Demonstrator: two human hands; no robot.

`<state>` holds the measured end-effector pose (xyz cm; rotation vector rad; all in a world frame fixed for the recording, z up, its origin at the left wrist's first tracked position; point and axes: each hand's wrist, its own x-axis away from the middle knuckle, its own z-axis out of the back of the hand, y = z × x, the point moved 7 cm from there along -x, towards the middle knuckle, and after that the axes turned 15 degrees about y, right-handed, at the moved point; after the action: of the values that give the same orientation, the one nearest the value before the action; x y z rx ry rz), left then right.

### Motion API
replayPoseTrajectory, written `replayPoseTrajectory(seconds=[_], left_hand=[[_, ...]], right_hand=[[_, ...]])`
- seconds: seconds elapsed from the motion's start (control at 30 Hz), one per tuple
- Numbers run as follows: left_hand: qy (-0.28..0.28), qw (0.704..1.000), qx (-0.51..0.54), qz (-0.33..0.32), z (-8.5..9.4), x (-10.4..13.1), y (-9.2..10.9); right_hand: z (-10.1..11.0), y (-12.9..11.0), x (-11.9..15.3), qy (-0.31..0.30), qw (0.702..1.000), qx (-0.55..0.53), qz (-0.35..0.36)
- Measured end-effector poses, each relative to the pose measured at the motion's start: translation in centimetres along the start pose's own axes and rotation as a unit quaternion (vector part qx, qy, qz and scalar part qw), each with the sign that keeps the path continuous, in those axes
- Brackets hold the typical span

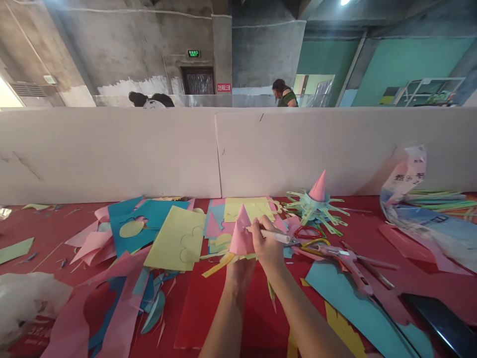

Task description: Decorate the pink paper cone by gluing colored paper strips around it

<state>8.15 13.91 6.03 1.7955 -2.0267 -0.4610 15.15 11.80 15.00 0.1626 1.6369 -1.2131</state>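
A pink paper cone (241, 233) stands point up in front of me, with light green and yellow paper strips (219, 264) sticking out around its base. My left hand (240, 272) supports it from below, its fingers hidden by the cone and strips. Closed around a white pen (275, 236) is my right hand (267, 244), and the pen's tip meets the cone's right side. To the right, a similar pink cone (318, 186) sits on a blue band with light green paper strips fanning out beneath it.
Cut yellow (173, 238), blue (121, 219) and pink paper (63, 323) cover the left side. At right lie scissors (309, 232), a pink glue gun (352, 271), a blue sheet (335, 288), a black phone (439, 318) and a plastic bag (439, 228). A white partition (149, 154) borders the red table; people are beyond.
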Motion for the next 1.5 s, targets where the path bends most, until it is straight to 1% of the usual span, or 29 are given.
replayPoseTrajectory(seconds=[0.1, 0.23, 0.43, 0.57, 0.63, 0.73, 0.87, 1.07, 1.27, 1.43, 1.5], left_hand=[[0.003, 1.000, 0.007, -0.001, -0.1, 0.0, 0.2], [0.015, 1.000, 0.003, -0.008, 0.2, -0.1, 0.4], [0.016, 1.000, 0.006, -0.019, -0.1, 0.2, 0.9], [0.028, 0.999, 0.033, -0.032, 0.1, 0.3, 1.2], [0.031, 0.998, 0.035, -0.031, 0.4, 0.2, 1.1], [0.038, 0.999, 0.031, -0.018, 0.6, 0.1, 1.0], [0.052, 0.998, 0.025, -0.014, 1.0, -0.1, 0.9], [0.074, 0.997, 0.026, -0.011, 1.9, -0.3, 0.5], [0.075, 0.997, 0.027, -0.024, 2.1, -0.4, 0.5], [0.066, 0.996, 0.040, -0.036, 1.9, -0.6, 0.6], [0.060, 0.997, 0.044, -0.032, 1.8, -0.6, 0.6]], right_hand=[[-0.1, 0.1, 0.1, -0.009, 1.000, -0.005, -0.014], [-0.3, 0.2, 0.2, -0.024, 0.999, -0.018, -0.033], [-0.2, -0.2, 0.2, -0.023, 0.998, -0.037, -0.047], [-0.5, -0.3, 0.5, -0.050, 0.996, -0.054, -0.060], [-0.7, -0.3, 0.8, -0.064, 0.994, -0.057, -0.066], [-0.9, -0.2, 0.9, -0.064, 0.994, -0.056, -0.073], [-1.0, -0.2, 1.0, -0.057, 0.994, -0.060, -0.071], [-1.0, -0.6, 1.0, -0.063, 0.995, -0.053, -0.053], [-0.7, -1.1, 0.7, -0.050, 0.998, -0.040, -0.012], [-0.8, -0.8, 0.7, -0.060, 0.997, -0.036, -0.021], [-0.8, -0.8, 0.7, -0.061, 0.997, -0.037, -0.022]])
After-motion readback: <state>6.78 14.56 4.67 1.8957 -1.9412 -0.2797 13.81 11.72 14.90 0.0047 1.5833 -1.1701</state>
